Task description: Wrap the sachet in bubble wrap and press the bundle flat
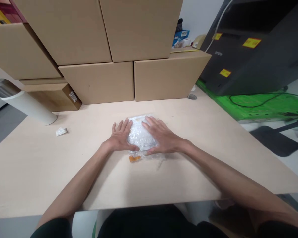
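Observation:
A clear crinkled plastic bag [140,136] with something white inside lies flat in the middle of the light wooden table [39,165]. An orange strip [134,158] shows at its near edge. My left hand [121,137] lies flat on the bag's left side, fingers spread. My right hand [161,137] presses flat on its right side, fingers apart. Neither hand grips the bag; both rest palm down on it.
Stacked cardboard boxes [99,81] line the table's far edge. A white tumbler with a steel top [22,102] lies at the left. A small crumpled white scrap [61,131] sits near it. A black machine [250,46] on a green base stands at the right.

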`<state>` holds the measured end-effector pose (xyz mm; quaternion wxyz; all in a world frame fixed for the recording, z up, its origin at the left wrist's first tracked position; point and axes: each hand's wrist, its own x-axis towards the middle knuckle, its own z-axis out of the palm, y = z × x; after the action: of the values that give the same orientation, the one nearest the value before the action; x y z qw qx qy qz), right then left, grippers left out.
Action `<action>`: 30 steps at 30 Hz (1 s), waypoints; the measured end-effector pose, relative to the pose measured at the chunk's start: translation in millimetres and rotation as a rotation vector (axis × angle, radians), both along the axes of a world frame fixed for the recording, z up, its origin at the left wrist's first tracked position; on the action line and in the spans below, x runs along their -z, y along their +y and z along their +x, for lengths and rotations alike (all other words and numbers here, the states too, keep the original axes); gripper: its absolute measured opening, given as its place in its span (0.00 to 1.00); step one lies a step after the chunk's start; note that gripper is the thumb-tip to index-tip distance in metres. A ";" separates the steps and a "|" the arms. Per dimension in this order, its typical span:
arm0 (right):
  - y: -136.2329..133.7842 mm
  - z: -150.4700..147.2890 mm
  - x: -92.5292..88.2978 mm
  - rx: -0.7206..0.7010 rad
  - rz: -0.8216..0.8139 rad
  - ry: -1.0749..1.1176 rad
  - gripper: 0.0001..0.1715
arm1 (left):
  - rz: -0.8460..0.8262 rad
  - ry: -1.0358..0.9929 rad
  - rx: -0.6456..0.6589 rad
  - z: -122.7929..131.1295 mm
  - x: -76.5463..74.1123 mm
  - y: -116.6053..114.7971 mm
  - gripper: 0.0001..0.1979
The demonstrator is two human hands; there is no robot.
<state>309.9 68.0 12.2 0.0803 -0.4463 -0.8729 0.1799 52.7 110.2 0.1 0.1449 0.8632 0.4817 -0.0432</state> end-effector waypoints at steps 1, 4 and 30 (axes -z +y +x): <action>3.0 -4.6 -0.3 -0.015 0.002 -0.009 0.72 | 0.002 -0.003 -0.005 0.2 0.5 -0.1 0.70; 13.5 -10.9 6.9 -0.048 -0.074 -0.074 0.73 | -0.021 -0.031 -0.021 -1.3 1.2 0.7 0.71; 4.1 1.0 25.7 0.039 -0.173 0.078 0.73 | -0.006 -0.118 0.012 -15.3 -0.6 -3.5 0.68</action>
<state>310.9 72.1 -13.4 0.0789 -0.4609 -0.8417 0.2701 37.4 106.7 0.7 0.1754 0.8666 0.4671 0.0053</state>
